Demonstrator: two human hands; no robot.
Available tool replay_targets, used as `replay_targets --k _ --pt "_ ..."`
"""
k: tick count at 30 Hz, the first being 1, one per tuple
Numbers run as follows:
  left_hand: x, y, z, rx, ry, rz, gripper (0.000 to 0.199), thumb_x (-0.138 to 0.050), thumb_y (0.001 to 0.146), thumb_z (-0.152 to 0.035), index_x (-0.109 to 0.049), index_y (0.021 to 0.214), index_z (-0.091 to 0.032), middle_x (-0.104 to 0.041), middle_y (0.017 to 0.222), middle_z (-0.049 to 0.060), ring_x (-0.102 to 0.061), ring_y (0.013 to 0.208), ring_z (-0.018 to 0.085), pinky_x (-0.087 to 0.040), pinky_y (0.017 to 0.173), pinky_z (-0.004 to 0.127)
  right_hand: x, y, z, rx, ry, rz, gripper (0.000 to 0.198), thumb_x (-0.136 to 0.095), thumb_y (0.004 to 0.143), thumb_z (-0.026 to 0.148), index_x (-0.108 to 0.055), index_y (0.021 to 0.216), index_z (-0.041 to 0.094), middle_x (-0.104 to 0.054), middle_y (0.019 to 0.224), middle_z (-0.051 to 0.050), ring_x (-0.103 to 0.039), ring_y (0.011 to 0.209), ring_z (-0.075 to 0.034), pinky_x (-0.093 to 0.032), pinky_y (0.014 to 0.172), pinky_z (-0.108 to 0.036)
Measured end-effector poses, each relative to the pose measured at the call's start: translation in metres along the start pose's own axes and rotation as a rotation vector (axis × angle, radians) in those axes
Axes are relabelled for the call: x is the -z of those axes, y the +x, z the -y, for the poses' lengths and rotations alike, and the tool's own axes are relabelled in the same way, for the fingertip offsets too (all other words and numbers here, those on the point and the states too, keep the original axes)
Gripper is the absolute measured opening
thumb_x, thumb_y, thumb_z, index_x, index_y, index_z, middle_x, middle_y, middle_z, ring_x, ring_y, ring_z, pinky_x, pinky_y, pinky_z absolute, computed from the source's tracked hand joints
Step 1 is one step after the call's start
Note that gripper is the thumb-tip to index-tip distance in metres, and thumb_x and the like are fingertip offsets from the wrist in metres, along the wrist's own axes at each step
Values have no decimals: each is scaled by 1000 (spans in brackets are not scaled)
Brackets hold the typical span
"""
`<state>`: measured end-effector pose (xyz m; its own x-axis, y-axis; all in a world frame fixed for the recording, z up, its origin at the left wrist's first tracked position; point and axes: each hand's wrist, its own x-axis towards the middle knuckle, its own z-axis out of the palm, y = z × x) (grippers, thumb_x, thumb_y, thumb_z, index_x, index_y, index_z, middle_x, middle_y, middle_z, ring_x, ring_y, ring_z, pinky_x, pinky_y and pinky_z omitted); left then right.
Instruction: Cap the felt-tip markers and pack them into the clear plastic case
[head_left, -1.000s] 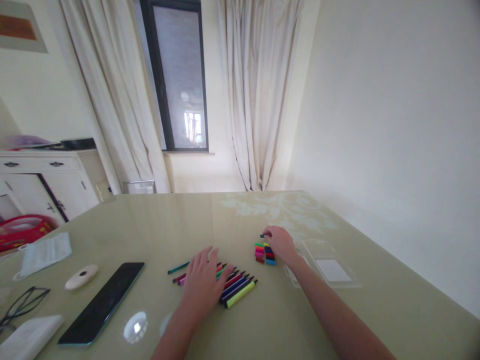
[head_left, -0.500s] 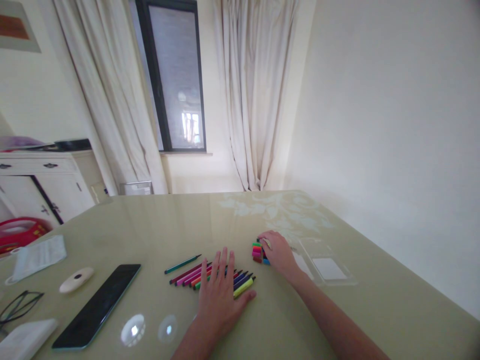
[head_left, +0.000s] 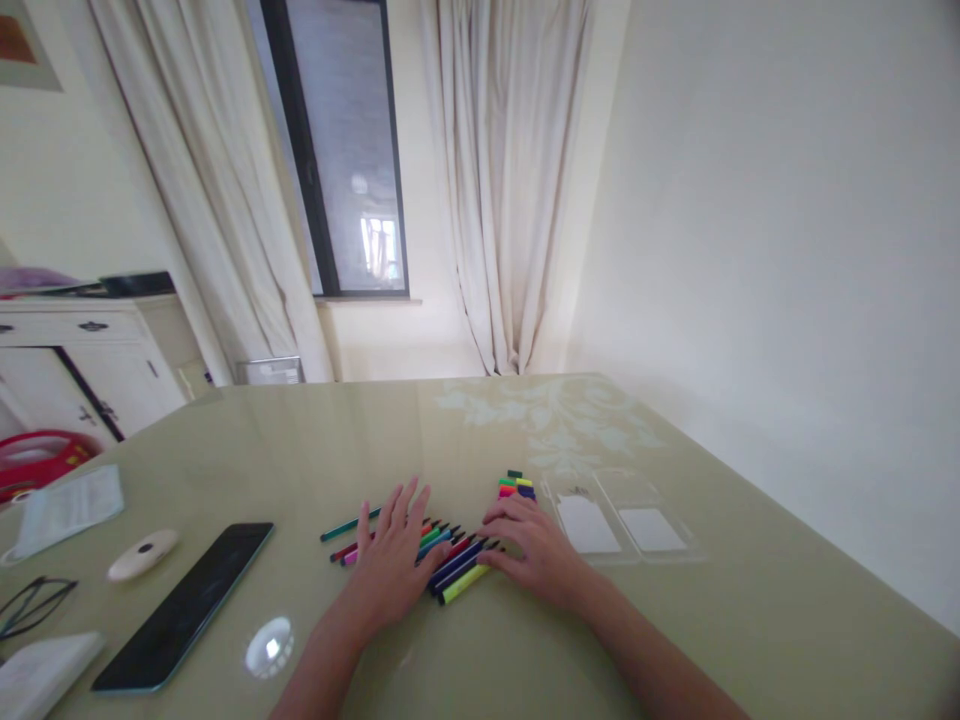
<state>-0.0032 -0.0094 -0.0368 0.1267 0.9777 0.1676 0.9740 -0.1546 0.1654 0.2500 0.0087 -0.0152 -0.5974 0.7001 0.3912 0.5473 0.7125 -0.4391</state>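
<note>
Several uncapped marker pens lie in a slanted row on the table, among them a yellow marker [head_left: 463,585] at the near right end and a teal marker [head_left: 349,525] at the far left. My left hand [head_left: 394,560] rests over the left part of the row, fingers spread, hiding some pens. At the pens' tips is my right hand [head_left: 534,548], fingers bent loosely and thumb apart, close to the yellow marker's tip; nothing shows in its grasp. Just beyond its fingers sits a cluster of coloured marker caps [head_left: 516,489], partly covered by that hand. A dark green cap [head_left: 514,474] lies behind them.
A clear plastic case [head_left: 628,548] with white cards lies open at right. On the left are a phone [head_left: 187,605], a white oval object [head_left: 144,556], a face mask [head_left: 71,510], glasses [head_left: 34,608] and a white box-like object [head_left: 49,672]. A wall borders the table's right side.
My right hand has come from the caps back toward the pens' tips. My left hand has shifted left across the row, uncovering pens on its right; the right-hand pens sit slightly nearer and left.
</note>
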Motion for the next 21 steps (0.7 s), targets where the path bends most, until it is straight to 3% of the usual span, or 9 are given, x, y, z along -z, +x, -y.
replay_targets --k 10,17,21 --pt "-2 5 9 24 -31 -40 68 -50 94 -57 -43 153 -22 -34 165 13 -30 152 34 -3 122 67 1 -1 0 1 -3 73 37 -73 90 48 -74 120 26 -69 120 -7 -60 115 -24 -41 109 -41" --pt "1 6 2 21 -50 -92 57 -51 96 -49 -50 146 -22 -41 161 12 -38 147 32 -7 123 64 3 0 2 26 -15 99 38 -73 89 49 -73 119 26 -68 120 -8 -60 116 -24 -41 109 -41" --pt "3 6 6 33 -72 -84 57 -51 95 -51 -52 144 -23 -43 159 12 -40 146 33 -7 123 65 9 -1 -4 37 -13 104 28 -75 89 43 -76 112 26 -69 118 -7 -60 115 -23 -43 107 -39"
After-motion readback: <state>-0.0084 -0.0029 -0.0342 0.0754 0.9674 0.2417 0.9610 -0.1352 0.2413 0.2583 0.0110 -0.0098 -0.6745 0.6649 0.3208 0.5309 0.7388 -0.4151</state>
